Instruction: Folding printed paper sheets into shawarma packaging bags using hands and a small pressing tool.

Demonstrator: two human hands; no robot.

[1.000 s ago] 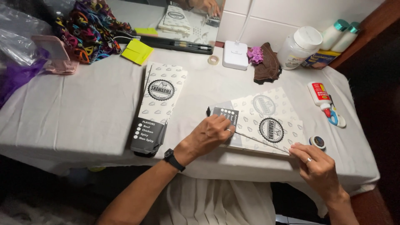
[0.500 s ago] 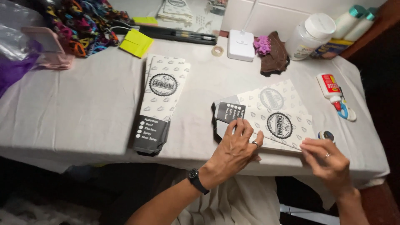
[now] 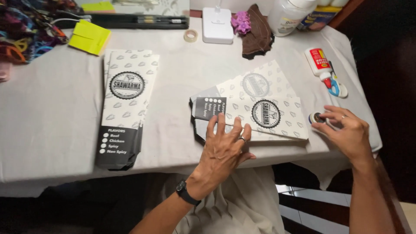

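Hiding small round object [image 3: 316, 118]: right hand [image 3: 346, 132]

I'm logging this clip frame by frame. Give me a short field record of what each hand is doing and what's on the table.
left hand: flat on the bag stack, fingers spread
right hand: fingertips on a small round object at the table edge
other bags: lying apart, to the left
glue bottle: far right, beside scissors
tape roll: near the back
table: cloth-covered

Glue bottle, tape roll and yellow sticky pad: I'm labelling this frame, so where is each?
glue bottle [image 3: 317, 60]: head view, on its red label.
tape roll [image 3: 190, 35]: head view, on its ring.
yellow sticky pad [image 3: 89, 37]: head view, top sheet.
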